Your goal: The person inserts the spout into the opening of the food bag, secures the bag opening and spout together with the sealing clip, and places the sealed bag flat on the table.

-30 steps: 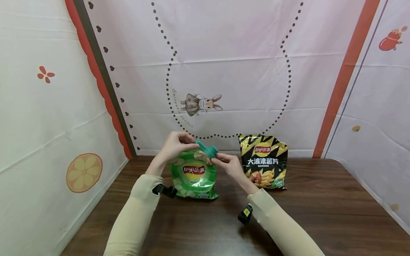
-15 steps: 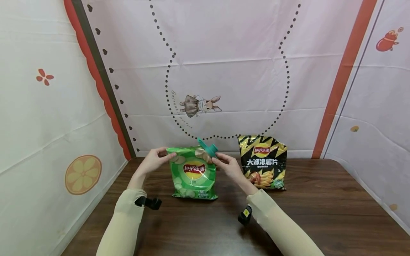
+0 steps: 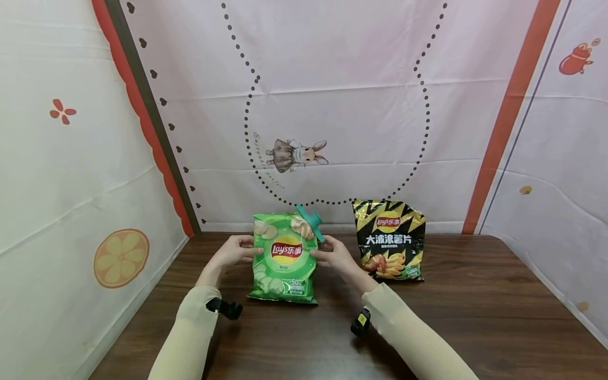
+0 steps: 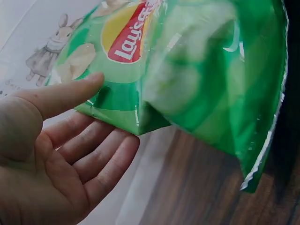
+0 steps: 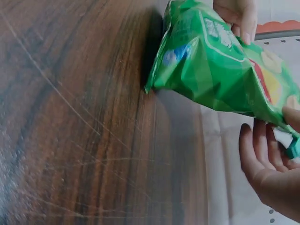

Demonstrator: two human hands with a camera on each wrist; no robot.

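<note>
A green Lay's bag of potato chips (image 3: 283, 274) stands upright on the table, its printed front towards me. Across its upper right corner lies a teal bag clip (image 3: 309, 217) with a round spout-like knob. My left hand (image 3: 233, 251) holds the bag's left edge; in the left wrist view its thumb lies on the front and its fingers (image 4: 101, 152) reach behind. At the right edge, just below the clip, my right hand (image 3: 335, 257) holds the bag between thumb and fingers. The clip (image 5: 293, 148) is partly cut off in the right wrist view.
To the right, a black and yellow Lay's bag (image 3: 390, 243) stands near the back curtain (image 3: 342, 132); its top right corner is cut away at a slant. Both bags are on the dark wooden table (image 3: 475, 295).
My left hand has left the clip and moved to the bag's left edge. My right hand has slid from the clip down to the right edge. The bag has straightened and come slightly nearer.
</note>
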